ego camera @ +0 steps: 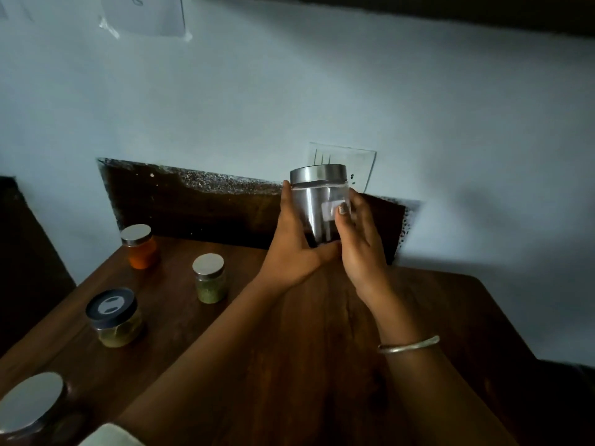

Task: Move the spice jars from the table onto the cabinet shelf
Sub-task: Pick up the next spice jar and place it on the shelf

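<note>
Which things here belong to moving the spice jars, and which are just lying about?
Part of the job: tall clear steel-lidded jar, gripped by left hand and right hand; orange-filled glass jar; small green-filled glass jar; dark-lidded yellowish jar; silver-lidded jar at near-left edge; brown wooden table.

Just lying about: white paper taped to wall; silver bangle on right wrist.

Home kitchen corner: small spice jars [209, 278] on a wooden table [306, 365] against a pale blue wall [257, 91].

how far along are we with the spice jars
Done: nothing confirmable, the shelf is out of view. In hand: left hand and right hand hold the tall jar above the table. Left: orange jar, green jar, dark-lid jar and a corner jar stand on it.
</note>
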{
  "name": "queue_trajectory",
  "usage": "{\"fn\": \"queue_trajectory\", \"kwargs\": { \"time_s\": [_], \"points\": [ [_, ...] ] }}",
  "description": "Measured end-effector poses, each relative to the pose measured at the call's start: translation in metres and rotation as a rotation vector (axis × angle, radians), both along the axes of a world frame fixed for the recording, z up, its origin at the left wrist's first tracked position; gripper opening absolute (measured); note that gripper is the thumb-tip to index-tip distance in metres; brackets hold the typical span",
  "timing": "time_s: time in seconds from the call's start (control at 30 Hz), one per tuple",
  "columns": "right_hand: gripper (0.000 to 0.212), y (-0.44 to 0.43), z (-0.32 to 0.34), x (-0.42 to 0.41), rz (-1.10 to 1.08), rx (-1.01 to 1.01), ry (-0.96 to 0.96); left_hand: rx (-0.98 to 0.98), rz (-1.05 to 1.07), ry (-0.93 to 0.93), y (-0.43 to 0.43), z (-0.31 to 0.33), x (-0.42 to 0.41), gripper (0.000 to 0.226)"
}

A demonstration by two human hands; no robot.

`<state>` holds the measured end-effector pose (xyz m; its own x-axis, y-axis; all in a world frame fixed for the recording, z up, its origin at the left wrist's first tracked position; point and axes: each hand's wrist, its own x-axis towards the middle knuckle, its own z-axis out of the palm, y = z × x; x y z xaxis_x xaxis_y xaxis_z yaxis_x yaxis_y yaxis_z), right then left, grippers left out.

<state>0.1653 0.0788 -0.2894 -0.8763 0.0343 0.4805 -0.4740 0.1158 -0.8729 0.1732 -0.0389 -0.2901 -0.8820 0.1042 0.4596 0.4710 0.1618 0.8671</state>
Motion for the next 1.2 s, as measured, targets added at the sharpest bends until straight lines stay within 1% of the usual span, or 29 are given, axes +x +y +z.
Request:
{"fn": "queue_trajectory", "kwargs": {
  "time_s": [0.03,0.1,0.17,0.23,0.3,0.4,0.47,0.5,0.57,0.7,0.8,0.87,0.97,1.03,1.1,1.2],
  "points": [
    [0.033,0.005,0.001,-0.001,0.006,-0.007,-0.007,0.036,-0.011,0.003,0.002,0.002,-0.001,0.109],
    [0.044,0.012,0.005,-0.001,0.033,-0.042,-0.017,0.116,-0.034,-0.039,0.004,0.007,-0.001,0.11],
    [0.055,0.015,0.007,-0.001,0.094,-0.058,-0.05,0.201,-0.079,-0.1,0.006,0.012,0.0,0.101],
    [0.055,0.015,0.008,-0.001,0.157,-0.067,-0.076,0.231,-0.123,-0.137,0.009,0.013,0.002,0.087],
    [0.049,0.013,0.009,0.0,0.154,-0.084,-0.078,0.198,-0.111,-0.159,0.006,0.012,0.001,0.083],
    [0.039,0.011,0.01,0.001,0.096,-0.136,-0.052,0.074,-0.026,-0.113,0.003,0.014,0.002,0.094],
    [0.045,0.008,0.011,0.002,0.05,-0.132,-0.034,0.046,-0.044,-0.091,0.003,0.019,0.005,0.1],
    [0.049,0.007,0.012,0.003,0.038,-0.117,-0.024,0.062,-0.069,-0.077,0.003,0.019,0.005,0.098],
    [0.046,0.006,0.014,0.003,0.075,-0.127,-0.014,0.121,-0.125,-0.047,0.004,0.021,0.004,0.088],
    [0.046,0.011,0.017,0.004,0.178,-0.158,-0.042,0.233,-0.148,-0.062,-0.002,0.02,0.003,0.095],
    [0.044,0.01,0.018,0.007,0.255,-0.093,-0.062,0.24,-0.19,-0.103,-0.004,0.018,0.003,0.095],
    [0.053,0.008,0.017,0.009,0.249,-0.125,-0.081,0.203,-0.191,-0.102,-0.005,0.018,0.002,0.091],
    [0.069,0.007,0.015,0.011,0.147,-0.146,-0.058,0.108,-0.149,-0.086,-0.007,0.02,0.004,0.089],
    [0.074,0.009,0.013,0.009,0.122,-0.093,-0.019,0.064,-0.173,-0.095,-0.007,0.023,0.007,0.098],
    [0.074,0.01,0.013,0.01,0.128,-0.047,-0.006,0.039,-0.209,-0.107,-0.006,0.023,0.007,0.109],
    [0.068,0.013,0.018,0.014,0.181,-0.079,-0.015,0.092,-0.21,-0.107,-0.006,0.022,0.005,0.113]
  ]
}}
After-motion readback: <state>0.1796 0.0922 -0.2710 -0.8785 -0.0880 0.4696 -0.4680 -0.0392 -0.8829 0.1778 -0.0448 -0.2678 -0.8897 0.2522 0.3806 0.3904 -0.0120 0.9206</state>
